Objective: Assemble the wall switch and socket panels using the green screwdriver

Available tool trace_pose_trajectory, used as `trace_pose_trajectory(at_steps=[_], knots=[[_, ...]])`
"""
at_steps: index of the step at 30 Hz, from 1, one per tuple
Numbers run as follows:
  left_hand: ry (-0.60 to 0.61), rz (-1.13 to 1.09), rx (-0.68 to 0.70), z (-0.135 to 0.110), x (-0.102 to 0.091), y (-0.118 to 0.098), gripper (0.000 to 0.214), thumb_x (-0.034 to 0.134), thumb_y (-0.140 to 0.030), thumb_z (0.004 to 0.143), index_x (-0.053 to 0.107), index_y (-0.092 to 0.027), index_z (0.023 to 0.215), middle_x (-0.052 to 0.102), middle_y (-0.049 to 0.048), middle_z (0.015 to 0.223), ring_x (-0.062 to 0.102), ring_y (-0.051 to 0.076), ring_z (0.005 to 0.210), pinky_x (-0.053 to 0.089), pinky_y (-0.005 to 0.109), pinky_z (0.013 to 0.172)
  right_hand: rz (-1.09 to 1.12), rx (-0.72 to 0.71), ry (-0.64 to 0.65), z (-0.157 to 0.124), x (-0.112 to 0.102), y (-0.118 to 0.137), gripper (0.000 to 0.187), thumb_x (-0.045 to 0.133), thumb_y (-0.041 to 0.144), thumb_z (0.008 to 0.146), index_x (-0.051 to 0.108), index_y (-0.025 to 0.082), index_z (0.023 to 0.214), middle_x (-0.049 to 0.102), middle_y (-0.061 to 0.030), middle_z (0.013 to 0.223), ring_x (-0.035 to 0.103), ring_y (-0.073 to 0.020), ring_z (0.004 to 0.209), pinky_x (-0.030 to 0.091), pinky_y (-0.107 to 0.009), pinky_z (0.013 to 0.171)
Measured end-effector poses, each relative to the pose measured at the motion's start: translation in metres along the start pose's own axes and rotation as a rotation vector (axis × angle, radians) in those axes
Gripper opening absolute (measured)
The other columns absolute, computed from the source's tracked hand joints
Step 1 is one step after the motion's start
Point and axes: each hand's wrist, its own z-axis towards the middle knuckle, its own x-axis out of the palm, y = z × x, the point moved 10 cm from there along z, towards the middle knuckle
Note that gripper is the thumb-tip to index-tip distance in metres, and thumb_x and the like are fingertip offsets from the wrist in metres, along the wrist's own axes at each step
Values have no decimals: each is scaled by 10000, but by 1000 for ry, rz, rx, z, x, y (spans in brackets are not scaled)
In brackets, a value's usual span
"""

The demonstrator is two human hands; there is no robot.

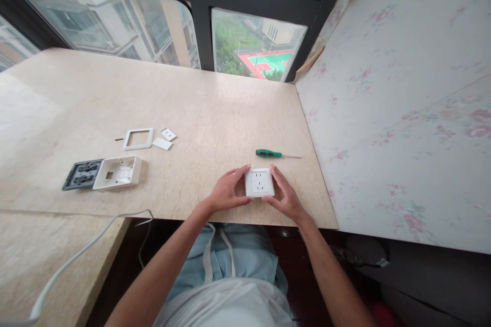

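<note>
A white wall socket (260, 182) lies face up near the front edge of the beige marble table (192, 112). My left hand (227, 191) grips its left side, thumb and fingers curled round the edge. My right hand (283, 195) holds its right side the same way. Just beyond the socket, a green-handled screwdriver (273, 153) rests on the table with its tip pointing right.
At the left lie a white mounting box (118, 172), a dark grey socket module (82, 174), a white square frame (138, 138) and two small white cover pieces (164, 138). A white cable (88, 245) runs over the front left. A floral wall (402, 112) bounds the right side.
</note>
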Motion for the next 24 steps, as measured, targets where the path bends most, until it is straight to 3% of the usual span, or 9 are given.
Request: trace_pose_trajectory(at_steps=[7,12,24], knots=[[13,7,11,-1,3,1,929,738,-455,764,251,-255,1529,330,144,1589,385,321,1433,346,525,1155,-3,15,-1,0,2,0,852,707,431,851,244,318,1557,358,-83,1592,348,-296,1462,331,-526,1186],[40,-22,48,-2,5,-1,892,685,-483,821,227,-213,1538,329,161,1587,349,312,1454,319,529,1175,-15,5,16,1,2,1,839,705,420,858,258,287,1556,364,-110,1585,354,-299,1459,336,-540,1179],[40,-36,-10,-1,5,4,884,716,-478,793,286,-194,1511,402,157,1546,386,331,1422,323,530,1171,-13,0,-6,0,3,-3,842,721,416,844,274,302,1549,339,-103,1595,341,-293,1464,333,-536,1183]])
